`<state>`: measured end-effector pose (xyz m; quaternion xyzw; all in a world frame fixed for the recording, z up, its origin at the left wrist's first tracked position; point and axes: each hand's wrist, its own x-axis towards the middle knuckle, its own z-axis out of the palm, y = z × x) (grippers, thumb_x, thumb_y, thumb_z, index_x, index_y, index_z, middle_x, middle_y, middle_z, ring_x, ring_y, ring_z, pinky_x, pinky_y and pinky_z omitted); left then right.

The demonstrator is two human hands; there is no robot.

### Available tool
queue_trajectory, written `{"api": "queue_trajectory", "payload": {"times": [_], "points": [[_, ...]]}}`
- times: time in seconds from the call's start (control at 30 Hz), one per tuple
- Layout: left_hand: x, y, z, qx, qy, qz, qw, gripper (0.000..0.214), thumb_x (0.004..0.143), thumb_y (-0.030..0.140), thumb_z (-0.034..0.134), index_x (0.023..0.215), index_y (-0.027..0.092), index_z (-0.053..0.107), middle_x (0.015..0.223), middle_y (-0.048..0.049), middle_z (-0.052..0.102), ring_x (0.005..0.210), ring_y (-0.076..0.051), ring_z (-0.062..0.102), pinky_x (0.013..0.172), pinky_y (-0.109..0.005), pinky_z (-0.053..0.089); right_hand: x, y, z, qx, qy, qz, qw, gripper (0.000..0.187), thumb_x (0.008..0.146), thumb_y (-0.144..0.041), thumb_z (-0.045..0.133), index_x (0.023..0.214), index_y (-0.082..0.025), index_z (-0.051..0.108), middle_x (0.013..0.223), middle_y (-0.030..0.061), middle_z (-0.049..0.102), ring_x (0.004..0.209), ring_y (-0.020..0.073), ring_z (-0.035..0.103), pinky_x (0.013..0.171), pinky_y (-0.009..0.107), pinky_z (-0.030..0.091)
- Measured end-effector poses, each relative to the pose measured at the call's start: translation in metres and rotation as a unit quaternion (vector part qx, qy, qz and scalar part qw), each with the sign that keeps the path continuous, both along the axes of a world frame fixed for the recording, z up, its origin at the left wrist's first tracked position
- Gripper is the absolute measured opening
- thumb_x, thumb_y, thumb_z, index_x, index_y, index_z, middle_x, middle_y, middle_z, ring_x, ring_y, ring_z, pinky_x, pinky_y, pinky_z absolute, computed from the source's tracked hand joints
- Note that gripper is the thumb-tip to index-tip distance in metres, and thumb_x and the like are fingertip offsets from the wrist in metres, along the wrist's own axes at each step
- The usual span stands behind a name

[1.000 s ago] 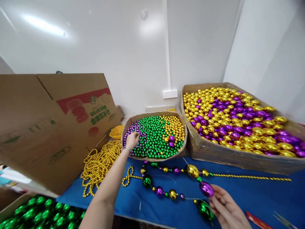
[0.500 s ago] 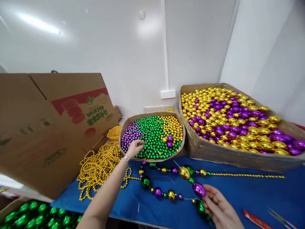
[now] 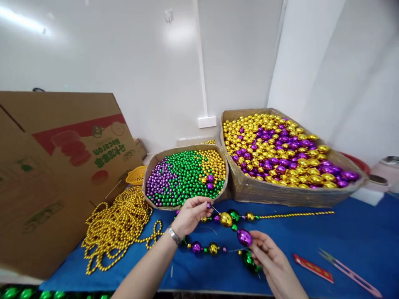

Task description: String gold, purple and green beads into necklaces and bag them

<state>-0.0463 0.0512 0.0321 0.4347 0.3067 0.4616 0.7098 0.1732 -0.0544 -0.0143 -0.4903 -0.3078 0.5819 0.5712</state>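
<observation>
My left hand [image 3: 193, 212] pinches a small purple bead [image 3: 208, 205] at the tip of a thin pale thread or needle [image 3: 215, 210]. Along that strand sit a large gold bead [image 3: 225, 219], a small green bead [image 3: 234, 227] and a large purple bead [image 3: 245, 238]. My right hand [image 3: 267, 251] grips the large purple bead between thumb and fingers. Below it hangs a big green bead [image 3: 250, 262], partly behind the fingers. The rest of the strung beads [image 3: 213, 248] loops over the blue cloth, running out right as a twisted gold bead strand [image 3: 296, 214].
Small purple, green and gold beads fill a low box [image 3: 149, 199]. Larger gold and purple beads fill the big carton [image 3: 280, 195]. Gold bead chains [image 3: 116, 226] lie left beside a tall cardboard box [image 3: 68, 199]. Pink-handled snips [image 3: 353, 275] and a red packet [image 3: 313, 268] lie right.
My left hand has left the box of small beads and come right to the strand's tip with a small purple bead. My right hand keeps its hold. The view has turned right.
</observation>
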Motion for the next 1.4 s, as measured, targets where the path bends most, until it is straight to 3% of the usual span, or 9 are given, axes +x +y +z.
{"api": "queue_trajectory", "payload": {"times": [0.27, 0.47, 0.6, 0.87, 1.13, 1.23, 1.4], "points": [[0.005, -0.002, 0.005, 0.038, 0.045, 0.005, 0.998, 0.023, 0.073, 0.026, 0.072, 0.091, 0.013, 0.068, 0.087, -0.0064, 0.068, 0.069, -0.010, 0.061, 0.066, -0.022, 0.049, 0.005, -0.001, -0.011, 0.017, -0.022, 0.008, 1.000, 0.035, 0.069, -0.043, 0.070, 0.097, -0.024, 0.062, 0.076, -0.0004, 0.059, 0.064, 0.0126, 0.052, 0.057, 0.022, 0.042], [0.014, -0.002, 0.017, 0.135, 0.141, 0.026, 0.980, 0.024, 0.070, 0.028, 0.073, 0.088, 0.014, 0.066, 0.082, -0.0046, 0.068, 0.069, -0.010, 0.059, 0.064, -0.020, 0.046, 0.012, 0.005, -0.018, 0.030, -0.053, -0.005, 0.998, 0.036, 0.069, -0.045, 0.070, 0.097, -0.023, 0.061, 0.077, 0.0001, 0.061, 0.067, 0.0136, 0.054, 0.059, 0.023, 0.043], [0.041, -0.001, 0.021, 0.161, 0.160, -0.004, 0.974, 0.027, 0.069, 0.031, 0.074, 0.088, 0.014, 0.067, 0.083, -0.0049, 0.068, 0.071, -0.012, 0.059, 0.065, -0.021, 0.046, 0.026, 0.015, -0.018, 0.041, -0.070, -0.031, 0.996, 0.039, 0.069, -0.046, 0.071, 0.097, -0.022, 0.062, 0.081, 0.0016, 0.063, 0.070, 0.0145, 0.056, 0.060, 0.023, 0.044], [0.103, -0.005, 0.003, 0.139, 0.136, -0.020, 0.981, 0.031, 0.069, 0.039, 0.072, 0.086, 0.013, 0.071, 0.076, -0.0065, 0.069, 0.066, -0.013, 0.059, 0.059, -0.023, 0.045, 0.049, 0.015, -0.029, 0.024, -0.044, -0.086, 0.995, 0.045, 0.062, -0.048, 0.076, 0.094, -0.020, 0.062, 0.080, 0.0021, 0.063, 0.063, 0.0133, 0.055, 0.057, 0.025, 0.044], [0.104, -0.003, 0.035, 0.185, 0.101, 0.002, 0.978, 0.027, 0.073, 0.036, 0.069, 0.088, 0.014, 0.071, 0.082, -0.0071, 0.070, 0.070, -0.015, 0.061, 0.062, -0.023, 0.049, 0.055, 0.026, -0.004, 0.056, -0.003, -0.099, 0.994, 0.044, 0.062, -0.041, 0.078, 0.098, -0.023, 0.061, 0.087, 0.0006, 0.063, 0.068, 0.0122, 0.057, 0.062, 0.024, 0.046], [0.105, -0.003, 0.028, 0.189, 0.121, -0.005, 0.975, 0.028, 0.073, 0.037, 0.068, 0.088, 0.014, 0.071, 0.081, -0.0070, 0.070, 0.070, -0.015, 0.061, 0.061, -0.023, 0.048, 0.056, 0.024, -0.012, 0.049, 0.004, -0.099, 0.994, 0.042, 0.062, -0.040, 0.079, 0.096, -0.021, 0.062, 0.082, 0.0009, 0.063, 0.065, 0.0120, 0.057, 0.058, 0.023, 0.046], [0.123, -0.005, -0.001, 0.198, 0.148, -0.040, 0.968, 0.030, 0.073, 0.040, 0.068, 0.086, 0.013, 0.072, 0.079, -0.0071, 0.070, 0.069, -0.016, 0.062, 0.063, -0.025, 0.048, 0.062, 0.015, -0.038, 0.026, 0.021, -0.116, 0.993, 0.042, 0.061, -0.037, 0.080, 0.094, -0.020, 0.062, 0.075, -0.0016, 0.062, 0.060, 0.0096, 0.055, 0.053, 0.020, 0.045]]}}
